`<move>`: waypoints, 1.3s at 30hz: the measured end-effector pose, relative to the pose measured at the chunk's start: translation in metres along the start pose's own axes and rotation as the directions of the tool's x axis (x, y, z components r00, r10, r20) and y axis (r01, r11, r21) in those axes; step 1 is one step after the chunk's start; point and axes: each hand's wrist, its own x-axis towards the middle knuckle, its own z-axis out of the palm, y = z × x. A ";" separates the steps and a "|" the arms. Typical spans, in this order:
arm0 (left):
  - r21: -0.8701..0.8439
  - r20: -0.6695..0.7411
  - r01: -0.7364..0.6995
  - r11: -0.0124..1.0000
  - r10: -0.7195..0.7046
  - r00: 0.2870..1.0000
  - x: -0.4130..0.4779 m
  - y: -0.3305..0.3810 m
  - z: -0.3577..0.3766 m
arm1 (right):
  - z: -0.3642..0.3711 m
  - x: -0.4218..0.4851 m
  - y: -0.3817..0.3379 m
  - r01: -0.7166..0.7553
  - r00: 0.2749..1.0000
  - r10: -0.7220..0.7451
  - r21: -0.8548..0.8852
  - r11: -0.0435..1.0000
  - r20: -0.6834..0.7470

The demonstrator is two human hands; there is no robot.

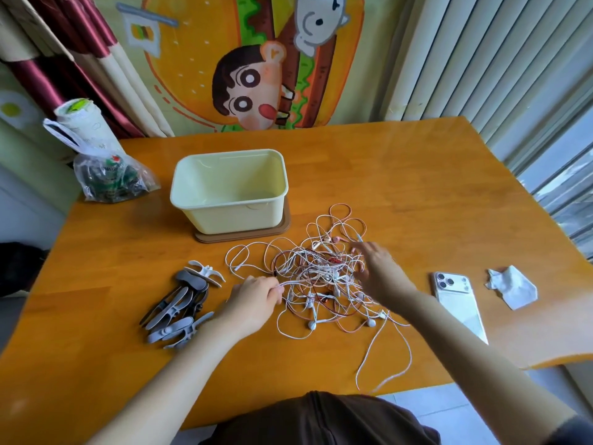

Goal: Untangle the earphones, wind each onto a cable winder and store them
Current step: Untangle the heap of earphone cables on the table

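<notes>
White, pink and copper-red cords make one heap of earphones [321, 274], lying mid-table [417, 187] just in front of the box. The sets are too knotted for me to count. Small rounded white buds show along its near edge.

- Left hand [253, 300]: one, at the heap's left edge, fingers curled and pinching a white cord.
- Right hand [378, 271]: one, over the heap's right side. It is blurred, so I cannot tell whether it holds a cord.
- Cable winders [179, 306]: one loose pile left of the heap. They are winged clips, mostly grey, with one white on top. I cannot count them exactly.
- Box [229, 191]: one, cream plastic, rectangular with rounded corners. Its bare floor shows. It stands on a brown slab [244, 234].
- Phone [459, 303]: one, white, back up, right of the heap.
- Tissue [513, 289]: one, crumpled, beyond the phone.
- Plastic bag [109, 181]: one, clear, holding green-printed goods, at the far left corner.
</notes>
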 end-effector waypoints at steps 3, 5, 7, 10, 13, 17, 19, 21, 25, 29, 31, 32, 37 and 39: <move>0.032 0.025 -0.062 0.998 0.061 0.998 -0.001 0.016 0.004 | 0.016 -0.012 -0.043 0.254 0.947 -0.278 0.155 0.955 0.163; 0.112 0.038 -0.110 0.988 0.106 0.994 0.000 0.020 0.004 | 0.025 -0.015 -0.062 0.268 0.918 -0.318 0.219 0.938 0.238; 0.231 0.034 -0.133 0.964 0.128 0.991 -0.001 0.019 0.005 | 0.031 -0.014 -0.070 0.235 0.926 -0.291 0.234 0.943 0.240; 0.309 0.016 -0.137 0.941 0.139 0.990 -0.003 0.014 0.010 | 0.040 -0.010 -0.068 0.274 0.943 -0.297 0.157 0.949 0.149; 0.284 0.025 -0.148 0.947 0.147 0.989 -0.006 0.008 0.016 | 0.046 -0.005 -0.061 0.261 0.951 -0.267 0.056 0.964 0.157; 0.210 -0.023 -0.057 0.976 0.063 0.998 -0.009 -0.024 0.024 | 0.052 0.001 -0.045 0.174 0.963 -0.172 0.010 0.985 0.209; 0.115 -0.062 0.070 0.991 -0.063 0.996 -0.013 -0.049 0.028 | 0.053 0.001 -0.040 0.153 0.967 -0.150 0.001 0.988 0.208; 0.072 -0.101 0.193 0.978 -0.186 0.977 -0.020 -0.075 0.031 | 0.054 0.000 -0.039 0.151 0.968 -0.148 0.002 0.989 0.204; 0.137 -0.141 0.359 0.923 -0.341 0.929 -0.032 -0.111 0.038 | 0.058 0.001 -0.044 0.143 0.966 -0.145 0.026 0.989 0.216; 0.210 -0.114 0.374 0.903 -0.357 0.927 -0.033 -0.120 0.049 | 0.060 -0.001 -0.052 0.147 0.959 -0.152 0.040 0.988 0.238; 0.188 -0.120 0.373 0.909 -0.355 0.927 -0.030 -0.118 0.050 | 0.061 -0.001 -0.054 0.140 0.961 -0.146 0.045 0.989 0.236; 0.161 -0.130 0.377 0.912 -0.359 0.924 -0.028 -0.116 0.050 | 0.061 -0.002 -0.054 0.132 0.961 -0.139 0.045 0.990 0.240; 0.173 -0.136 0.402 0.899 -0.382 0.914 -0.020 -0.104 0.054 | 0.063 -0.004 -0.051 0.119 0.958 -0.125 0.040 0.992 0.258; 0.180 -0.147 0.424 0.888 -0.402 0.904 -0.016 -0.101 0.057 | 0.062 -0.005 -0.050 0.126 0.959 -0.132 0.041 0.991 0.252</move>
